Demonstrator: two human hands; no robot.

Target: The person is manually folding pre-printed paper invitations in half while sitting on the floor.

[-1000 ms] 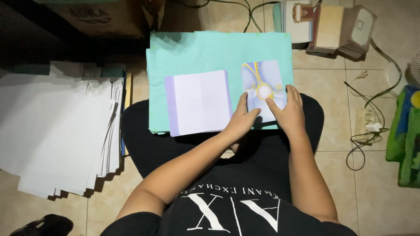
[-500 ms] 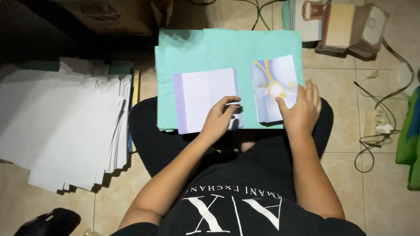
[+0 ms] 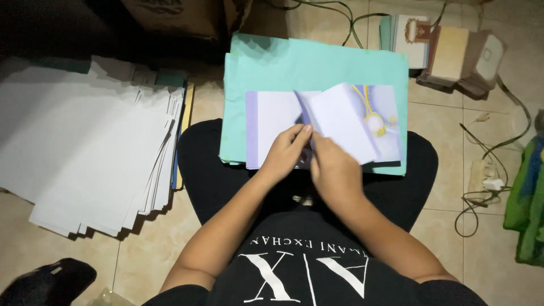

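A lavender folded card (image 3: 340, 122) with a gold and white ornament print lies open on a stack of teal paper sheets (image 3: 317, 65) resting across my lap. My right hand (image 3: 334, 170) lifts the card's middle flap, which stands tilted up over the printed panel. My left hand (image 3: 286, 153) pinches the lower edge of the card near the fold, fingertips touching the paper. Both hands meet at the card's near edge.
A spread pile of white paper sheets (image 3: 85, 147) covers the tiled floor at left. A cardboard box (image 3: 181, 14) stands at the top. Card stacks and a brown box (image 3: 453, 54) sit at upper right, with cables and a power strip (image 3: 487, 181) and green cloth (image 3: 530, 204) at right.
The card lay flat with my hands on its right panel. My left hand moved to the middle, and now my right hand has raised a flap of the card.
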